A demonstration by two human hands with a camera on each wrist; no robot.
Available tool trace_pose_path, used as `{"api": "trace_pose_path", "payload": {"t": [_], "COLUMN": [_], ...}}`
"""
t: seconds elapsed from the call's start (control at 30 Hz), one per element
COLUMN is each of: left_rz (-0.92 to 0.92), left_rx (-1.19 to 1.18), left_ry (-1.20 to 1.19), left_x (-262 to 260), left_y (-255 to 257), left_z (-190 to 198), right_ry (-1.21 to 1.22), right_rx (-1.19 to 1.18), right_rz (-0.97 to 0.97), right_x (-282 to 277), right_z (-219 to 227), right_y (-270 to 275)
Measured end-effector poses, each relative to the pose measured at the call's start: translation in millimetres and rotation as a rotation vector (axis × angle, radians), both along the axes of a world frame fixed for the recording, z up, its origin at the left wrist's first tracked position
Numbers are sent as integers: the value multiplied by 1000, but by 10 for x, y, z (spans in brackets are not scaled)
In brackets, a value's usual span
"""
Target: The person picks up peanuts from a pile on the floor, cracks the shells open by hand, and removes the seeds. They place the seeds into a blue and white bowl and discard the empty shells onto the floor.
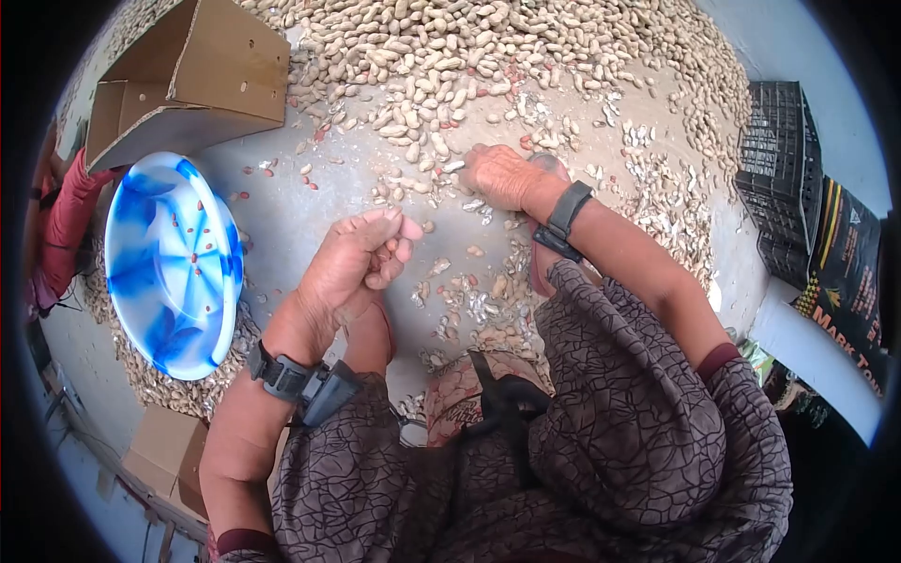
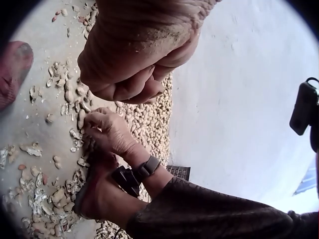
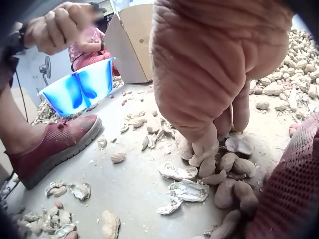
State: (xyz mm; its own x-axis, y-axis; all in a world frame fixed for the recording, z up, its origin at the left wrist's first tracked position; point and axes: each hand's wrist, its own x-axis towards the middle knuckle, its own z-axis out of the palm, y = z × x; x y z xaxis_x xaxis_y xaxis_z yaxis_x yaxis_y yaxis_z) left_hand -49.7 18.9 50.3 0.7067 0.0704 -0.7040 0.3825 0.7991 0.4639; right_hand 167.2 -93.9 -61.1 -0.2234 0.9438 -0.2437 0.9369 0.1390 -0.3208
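The left hand [image 1: 361, 253] is raised above the floor with its fingers curled, and a small reddish peanut kernel [image 1: 391, 245] shows between them. In the left wrist view the same hand [image 2: 144, 50] hides whatever lies inside its fingers. Lower down, the right hand [image 1: 502, 176] reaches to the floor at the near edge of the peanut pile [image 1: 441, 56], thumb and fingertips closing on a peanut pod [image 1: 454, 166]. The right wrist view shows this hand [image 3: 214, 74] pointing down among whole pods [image 3: 225, 194] and split shells [image 3: 189, 190]; its fingertips partly cover what they pinch.
A blue and white basin [image 1: 155, 272] with several kernels stands at the left, below an open cardboard box [image 1: 230, 70]. Shell scraps [image 1: 479, 305] lie between the person's shoes [image 3: 60, 144]. A black crate [image 1: 774, 141] and a printed sack [image 1: 840, 272] are at the right. Another person [image 1: 70, 225] sits far left.
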Motion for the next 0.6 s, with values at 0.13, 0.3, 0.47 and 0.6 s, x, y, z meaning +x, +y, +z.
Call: {"api": "trace_pose_path", "payload": {"t": [0.13,0.3,0.47,0.6], "left_rz": [36,75,344,639], "left_rx": [-25,1,141,330], "left_ry": [-40,17,-51,34], "left_x": [-43,-47,-388,-938], "left_y": [9,101,628,1179], "left_z": [-53,22,223,299], "right_ry": [-54,-84,-1,168], "right_rx": [-5,-62,-132,-59], "right_rz": [-14,-33,-21,-270], "right_x": [-23,17,35,63], "right_z": [-31,57,6,129], "right_y": [-74,-112,-147,-134]}}
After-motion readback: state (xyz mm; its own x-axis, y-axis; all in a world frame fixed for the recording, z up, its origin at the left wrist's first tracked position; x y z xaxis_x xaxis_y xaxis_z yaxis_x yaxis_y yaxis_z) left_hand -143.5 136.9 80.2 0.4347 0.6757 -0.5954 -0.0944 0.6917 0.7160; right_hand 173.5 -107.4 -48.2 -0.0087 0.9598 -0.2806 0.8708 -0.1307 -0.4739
